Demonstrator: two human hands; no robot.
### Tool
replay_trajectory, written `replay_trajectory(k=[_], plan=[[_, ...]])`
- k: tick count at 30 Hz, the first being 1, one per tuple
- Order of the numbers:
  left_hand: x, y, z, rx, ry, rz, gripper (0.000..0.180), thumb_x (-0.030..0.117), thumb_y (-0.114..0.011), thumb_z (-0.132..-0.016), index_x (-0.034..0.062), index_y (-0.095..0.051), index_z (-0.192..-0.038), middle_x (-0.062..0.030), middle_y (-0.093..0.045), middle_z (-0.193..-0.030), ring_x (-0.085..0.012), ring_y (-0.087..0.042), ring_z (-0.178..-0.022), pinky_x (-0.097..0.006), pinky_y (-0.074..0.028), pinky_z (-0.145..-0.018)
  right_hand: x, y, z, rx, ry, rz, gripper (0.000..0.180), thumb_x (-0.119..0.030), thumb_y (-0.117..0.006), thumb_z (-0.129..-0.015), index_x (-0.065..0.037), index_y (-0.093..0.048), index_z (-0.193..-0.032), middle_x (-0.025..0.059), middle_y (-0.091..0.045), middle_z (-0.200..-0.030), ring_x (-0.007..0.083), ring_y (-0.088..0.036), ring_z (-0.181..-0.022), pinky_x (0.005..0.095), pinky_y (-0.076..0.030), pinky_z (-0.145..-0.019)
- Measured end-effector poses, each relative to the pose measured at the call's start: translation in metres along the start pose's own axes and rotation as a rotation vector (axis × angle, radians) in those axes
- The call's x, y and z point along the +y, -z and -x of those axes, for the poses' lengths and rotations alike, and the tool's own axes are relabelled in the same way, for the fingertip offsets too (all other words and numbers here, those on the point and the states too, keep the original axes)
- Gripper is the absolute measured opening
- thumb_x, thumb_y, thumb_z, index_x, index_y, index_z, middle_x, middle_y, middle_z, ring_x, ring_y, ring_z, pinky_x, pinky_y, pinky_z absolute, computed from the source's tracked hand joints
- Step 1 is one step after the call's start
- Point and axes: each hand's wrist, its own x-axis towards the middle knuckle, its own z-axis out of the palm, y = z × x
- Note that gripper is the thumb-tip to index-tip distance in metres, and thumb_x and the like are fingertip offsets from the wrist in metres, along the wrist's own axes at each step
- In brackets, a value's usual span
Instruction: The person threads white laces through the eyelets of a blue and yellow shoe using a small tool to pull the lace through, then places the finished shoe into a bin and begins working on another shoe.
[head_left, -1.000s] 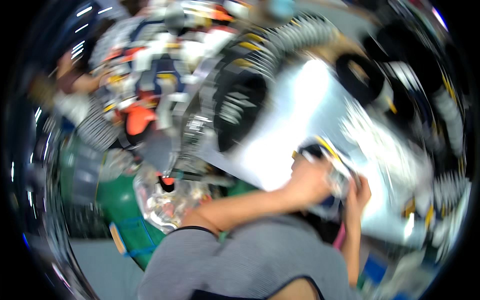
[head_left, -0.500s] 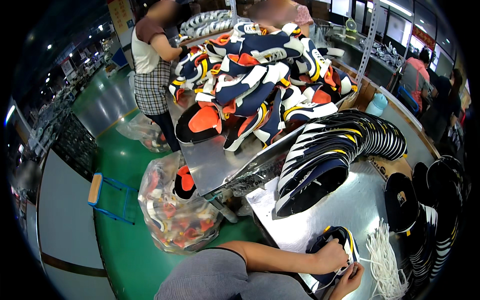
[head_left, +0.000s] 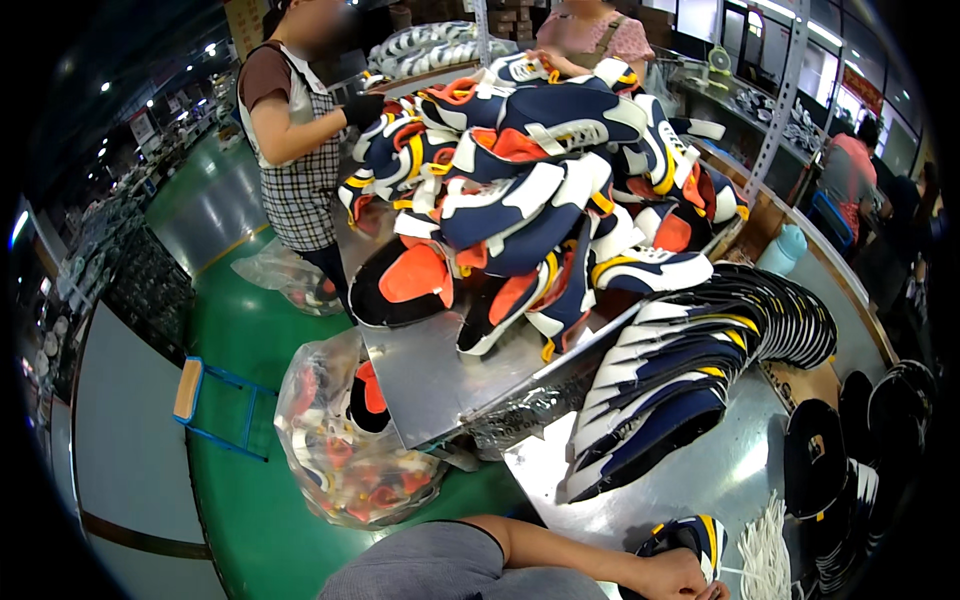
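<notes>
A navy, white and yellow shoe upper [head_left: 712, 540] lies on the metal table near the bottom edge of the view. My left hand [head_left: 676, 574] is closed over its near part, pinching what looks like a white shoelace; the fingertips are hard to see. Only a bit of my right hand [head_left: 716, 592] shows, close against the left one at the lower rim, so its grip is hidden. Beside the shoe upper, to the right, is a bundle of white shoelaces [head_left: 765, 553], with a strand reaching toward my hands.
A curved row of stacked shoe uppers [head_left: 650, 410] covers much of my metal table [head_left: 560, 505]. More stacks [head_left: 815, 455] stand at right. Farther off, shoes [head_left: 540, 215] are heaped on another table. A filled plastic bag [head_left: 350, 470] and blue-framed stool [head_left: 220, 410] stand left. Co-workers stand behind the heap.
The view has shifted upward, so my hands and the shoe upper now sit lower and are partly cut off. The co-worker at left has turned slightly, with a gloved hand at the heap.
</notes>
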Motion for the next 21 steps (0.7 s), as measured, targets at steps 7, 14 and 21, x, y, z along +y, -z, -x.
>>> replay_trajectory(k=[7, 14, 21], plan=[[-0.014, -0.004, 0.005, -0.073, 0.149, -0.426, 0.025, 0.03, -0.068, -0.081, 0.0069, -0.063, -0.075, -0.0118, -0.066, -0.076, -0.0317, -0.063, -0.073, -0.043, -0.044, -0.066, -0.069, 0.006, -0.031, -0.347, -0.404, 0.111, 0.028, -0.028, -0.06, -0.099, -0.002, -0.062, -0.108, 0.0146, -0.067, -0.096, 0.024, -0.063, -0.083, 0.0348, -0.052, -0.073], [0.015, 0.001, 0.006, -0.186, 0.18, -0.73, 0.027, 0.025, -0.071, -0.078, 0.0075, -0.066, -0.098, -0.0068, -0.067, -0.086, -0.0245, -0.064, -0.086, -0.038, -0.044, -0.074, -0.045, 0.021, -0.037, -0.253, -0.656, -0.329, 0.018, -0.02, -0.055, -0.102, -0.002, -0.058, -0.101, 0.0021, -0.053, -0.079, 0.0086, -0.046, -0.067, 0.024, -0.041, -0.057], [0.029, 0.009, 0.014, -0.001, 0.128, -0.704, 0.021, 0.019, -0.066, -0.084, 0.0089, -0.059, -0.1, -0.009, -0.059, -0.084, -0.0272, -0.06, -0.082, -0.039, -0.046, -0.073, -0.067, 0.049, -0.022, -0.428, -0.397, -0.187, 0.018, -0.017, -0.07, -0.093, -0.003, -0.06, -0.09, -0.002, -0.051, -0.078, 0.0092, -0.045, -0.069, 0.0238, -0.042, -0.062]])
